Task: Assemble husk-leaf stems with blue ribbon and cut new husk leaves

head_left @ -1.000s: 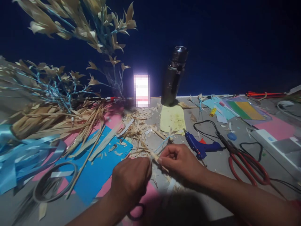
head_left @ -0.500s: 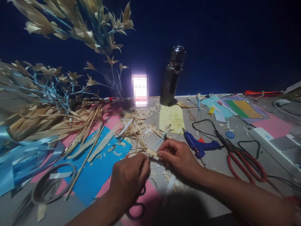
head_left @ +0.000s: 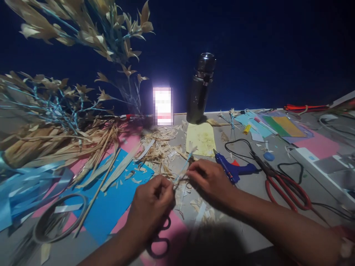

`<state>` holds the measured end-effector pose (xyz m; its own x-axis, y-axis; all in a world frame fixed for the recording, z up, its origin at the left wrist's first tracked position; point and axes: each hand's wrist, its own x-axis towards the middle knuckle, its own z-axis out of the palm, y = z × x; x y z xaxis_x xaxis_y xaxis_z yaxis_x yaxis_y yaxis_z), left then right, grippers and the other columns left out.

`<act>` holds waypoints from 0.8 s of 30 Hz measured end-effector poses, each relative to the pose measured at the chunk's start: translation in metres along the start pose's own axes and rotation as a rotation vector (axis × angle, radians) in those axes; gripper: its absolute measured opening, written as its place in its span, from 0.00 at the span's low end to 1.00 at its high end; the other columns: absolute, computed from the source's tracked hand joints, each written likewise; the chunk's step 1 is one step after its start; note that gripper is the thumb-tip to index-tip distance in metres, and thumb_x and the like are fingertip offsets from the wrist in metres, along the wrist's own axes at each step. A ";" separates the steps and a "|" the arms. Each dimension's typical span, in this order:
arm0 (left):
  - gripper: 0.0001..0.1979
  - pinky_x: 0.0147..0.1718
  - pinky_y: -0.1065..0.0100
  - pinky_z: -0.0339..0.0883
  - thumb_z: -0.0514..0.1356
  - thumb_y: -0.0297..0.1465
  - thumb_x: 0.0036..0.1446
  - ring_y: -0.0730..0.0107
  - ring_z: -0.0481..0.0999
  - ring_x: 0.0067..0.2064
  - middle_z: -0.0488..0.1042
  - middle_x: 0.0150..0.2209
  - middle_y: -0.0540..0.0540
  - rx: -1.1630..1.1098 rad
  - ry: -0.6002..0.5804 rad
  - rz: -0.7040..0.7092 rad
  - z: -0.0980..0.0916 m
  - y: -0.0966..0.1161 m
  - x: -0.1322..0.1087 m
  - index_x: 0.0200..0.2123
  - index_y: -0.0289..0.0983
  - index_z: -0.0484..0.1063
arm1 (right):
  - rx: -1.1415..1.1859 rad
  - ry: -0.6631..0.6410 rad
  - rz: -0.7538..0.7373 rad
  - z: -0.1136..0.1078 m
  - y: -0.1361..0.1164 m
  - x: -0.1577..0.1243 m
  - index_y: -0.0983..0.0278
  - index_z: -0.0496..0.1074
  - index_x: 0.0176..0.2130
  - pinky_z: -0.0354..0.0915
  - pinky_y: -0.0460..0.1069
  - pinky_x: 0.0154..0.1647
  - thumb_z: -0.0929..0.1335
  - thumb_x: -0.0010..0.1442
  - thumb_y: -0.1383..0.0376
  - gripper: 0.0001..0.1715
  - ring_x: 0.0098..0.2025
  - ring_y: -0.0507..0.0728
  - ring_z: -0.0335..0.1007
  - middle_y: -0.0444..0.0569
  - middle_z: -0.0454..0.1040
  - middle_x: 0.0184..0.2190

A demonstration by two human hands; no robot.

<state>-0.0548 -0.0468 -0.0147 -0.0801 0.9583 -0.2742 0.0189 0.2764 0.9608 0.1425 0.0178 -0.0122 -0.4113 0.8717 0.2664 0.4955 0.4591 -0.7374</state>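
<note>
Near the middle of the table, my left hand (head_left: 155,197) is closed in a pinch. It grips the lower end of a thin light-blue wrapped stem (head_left: 183,167), which slants up to the right with a pale husk tip. My right hand (head_left: 212,179) is just to its right, thumb and fingers pinched together by the stem; what lies between them is too small and dim to make out. Below my left hand are the dark loop handles of small scissors (head_left: 159,246). A blue glue gun (head_left: 235,169) lies beyond my right hand.
Red-handled scissors (head_left: 288,194) and a white power strip (head_left: 318,166) lie to the right. A dark flask (head_left: 200,94) stands behind a yellow cloth (head_left: 201,138). Dried husks (head_left: 50,142), blue ribbon (head_left: 30,192), a tape ring (head_left: 39,229) and blue-stemmed husk flowers (head_left: 63,96) occupy the left.
My hands have moved slightly apart, and the fingers of my right hand have shifted. More of the blue stem and its husk tip shows. The view has swung slightly to the right.
</note>
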 end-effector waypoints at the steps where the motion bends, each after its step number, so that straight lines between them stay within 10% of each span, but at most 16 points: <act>1: 0.09 0.12 0.75 0.49 0.63 0.28 0.55 0.77 0.61 0.12 0.71 0.14 0.55 0.020 0.034 -0.015 -0.001 0.001 0.001 0.23 0.40 0.70 | -0.018 0.063 -0.016 -0.003 -0.001 0.001 0.63 0.76 0.34 0.64 0.49 0.35 0.70 0.66 0.65 0.06 0.32 0.55 0.72 0.47 0.78 0.30; 10: 0.17 0.15 0.74 0.46 0.65 0.37 0.58 0.80 0.53 0.12 0.62 0.09 0.57 -0.232 -0.138 -0.164 0.002 0.014 0.005 0.22 0.38 0.67 | -0.035 0.017 -0.307 -0.001 0.002 0.001 0.64 0.75 0.36 0.65 0.49 0.34 0.67 0.70 0.65 0.10 0.31 0.55 0.73 0.49 0.78 0.29; 16: 0.22 0.19 0.69 0.46 0.64 0.39 0.61 0.78 0.49 0.15 0.54 0.09 0.57 -0.472 -0.302 -0.234 0.002 0.018 0.007 0.17 0.37 0.65 | -0.075 0.260 -0.294 -0.013 0.004 0.006 0.62 0.73 0.37 0.66 0.50 0.36 0.67 0.70 0.66 0.08 0.33 0.56 0.73 0.50 0.77 0.30; 24: 0.22 0.19 0.69 0.44 0.64 0.37 0.62 0.77 0.48 0.15 0.53 0.10 0.56 -0.533 -0.361 -0.218 0.003 0.018 0.004 0.18 0.38 0.64 | -0.075 0.143 -0.323 -0.005 0.002 0.005 0.62 0.73 0.35 0.64 0.50 0.33 0.66 0.70 0.67 0.09 0.31 0.56 0.71 0.50 0.77 0.29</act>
<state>-0.0515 -0.0373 0.0013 0.3130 0.8741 -0.3715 -0.4608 0.4818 0.7453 0.1453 0.0239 -0.0089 -0.4470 0.6924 0.5664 0.4147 0.7214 -0.5546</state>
